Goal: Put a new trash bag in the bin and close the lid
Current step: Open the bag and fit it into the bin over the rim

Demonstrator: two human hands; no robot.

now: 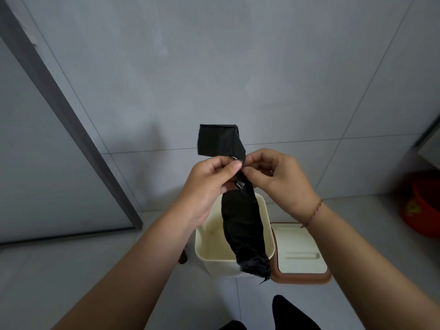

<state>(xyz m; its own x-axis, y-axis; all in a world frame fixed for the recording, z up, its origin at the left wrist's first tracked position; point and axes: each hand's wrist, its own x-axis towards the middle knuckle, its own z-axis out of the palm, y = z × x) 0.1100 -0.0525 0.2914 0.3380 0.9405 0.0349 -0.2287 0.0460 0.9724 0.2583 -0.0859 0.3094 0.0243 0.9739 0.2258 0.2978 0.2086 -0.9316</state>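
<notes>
A folded black trash bag (pixel 242 225) hangs in the air above the bin, its top flap sticking up above my fingers. My left hand (pixel 209 184) and my right hand (pixel 278 177) both pinch the bag at the same spot, fingertips almost touching. Below them stands a cream bin (pixel 204 244) on the floor, open and with no liner inside. Its lid (pixel 300 253), cream with a brown rim, lies flat on the floor just right of the bin.
Grey tiled wall (pixel 214 67) rises right behind the bin. A dark door frame (pixel 71 120) slants down at the left. An orange basin (pixel 423 206) sits at the right edge. My dark-clad foot (pixel 292 313) is at the bottom.
</notes>
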